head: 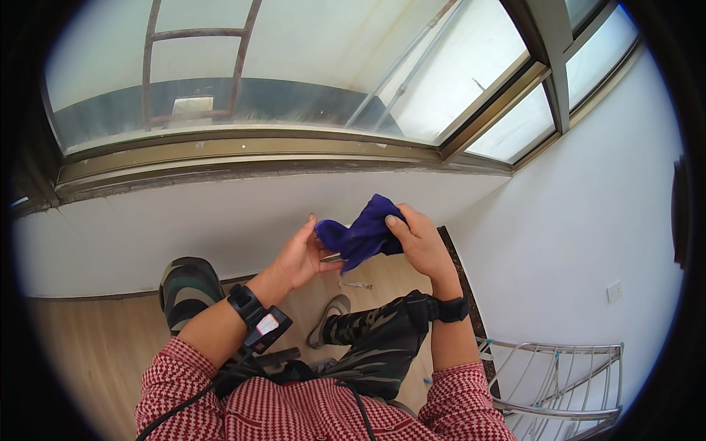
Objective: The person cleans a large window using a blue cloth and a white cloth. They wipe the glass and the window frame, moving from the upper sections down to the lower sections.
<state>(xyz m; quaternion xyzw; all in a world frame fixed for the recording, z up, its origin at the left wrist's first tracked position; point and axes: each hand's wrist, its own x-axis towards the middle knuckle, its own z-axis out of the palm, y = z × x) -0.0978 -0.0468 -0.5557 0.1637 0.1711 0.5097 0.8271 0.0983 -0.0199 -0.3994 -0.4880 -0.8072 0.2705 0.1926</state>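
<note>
A crumpled dark purple cloth (361, 234) is spread between my two hands, in front of the low white wall below the window. My right hand (422, 240) grips its right end, with the thumb on top. At the cloth's left end is my left hand (300, 256), its thumb raised and its fingers apart behind and under the fabric; whether these fingers pinch the cloth is partly hidden. Both wrists wear black strapped devices.
Beyond the wall runs a metal-framed window (259, 148), with a rusty ladder-like frame (198, 34) and poles outside. A metal wire rack (557, 380) stands at the lower right, beneath a wall socket (614, 292). A small scrap (357, 285) lies on the wood-look floor.
</note>
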